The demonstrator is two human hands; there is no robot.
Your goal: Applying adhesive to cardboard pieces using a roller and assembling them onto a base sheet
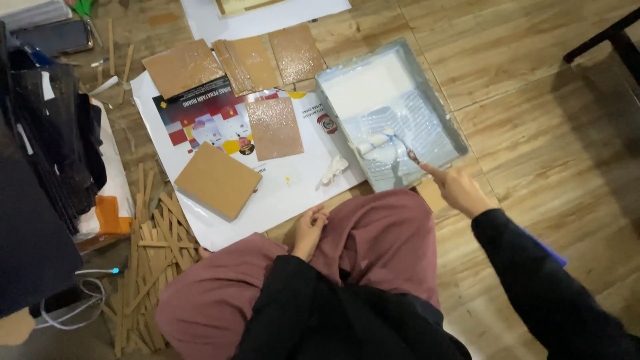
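White paint pools at the far end of the grey roller tray [427,73], which sits on the wooden floor [533,100] just ahead of my right hand [460,190]. Right hand's fingers are pinched together on the end of the small paint roller's handle [408,152]; the white roller head [373,142] lies on the tray's ribbed slope, further out and to the left of that hand. Left hand [308,230] is loosely curled, nothing in it, resting on my knee against the pink trousers [380,233]. Just ahead of the left hand: big white poster sheet [280,197] with a printed colour panel. On the sheet, a plain brown board [217,180] out to the left, a glossy wet-looking brown board [275,128] straight ahead, and a crumpled white scrap [333,170] near the tray's corner. More glossy boards [230,63] lie beyond that. Thin wood strips [150,260] are heaped on the floor left of my left knee.
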